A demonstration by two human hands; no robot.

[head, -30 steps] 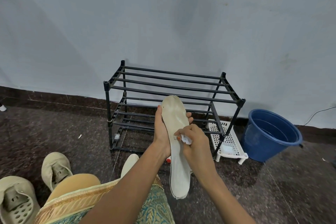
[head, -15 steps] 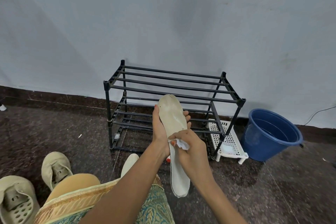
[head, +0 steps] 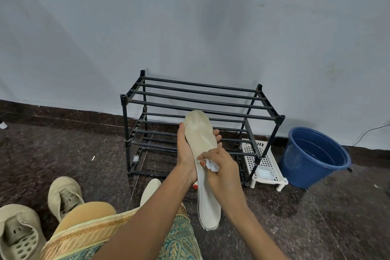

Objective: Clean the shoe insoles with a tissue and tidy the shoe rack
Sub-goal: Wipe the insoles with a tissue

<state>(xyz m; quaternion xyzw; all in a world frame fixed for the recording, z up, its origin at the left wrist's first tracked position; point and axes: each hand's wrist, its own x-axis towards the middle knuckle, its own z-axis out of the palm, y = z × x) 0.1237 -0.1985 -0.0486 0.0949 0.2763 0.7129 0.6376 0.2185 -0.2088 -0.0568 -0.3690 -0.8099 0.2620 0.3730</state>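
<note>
Before the rack (head: 125,122), left hand (head: 185,150) grips insole (head: 199,133); right hand (head: 222,168), pinching tissue (head: 212,165), slid left.

Bucket (head: 314,157) right of rack (head: 200,99)

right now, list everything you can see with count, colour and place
insole: one, off-white, held up in front of the rack
tissue: one, white, on the insole's middle
rack: one, black, against the wall
shoes: two, beige, floor at lower left
pale piece: one, off-white, floor by the knee, perhaps another insole
tray: one, white, perforated, floor at the rack's right end
bucket: one, blue, floor right of the tray
left hand: grips the insole from behind
right hand: pinches the tissue
</note>
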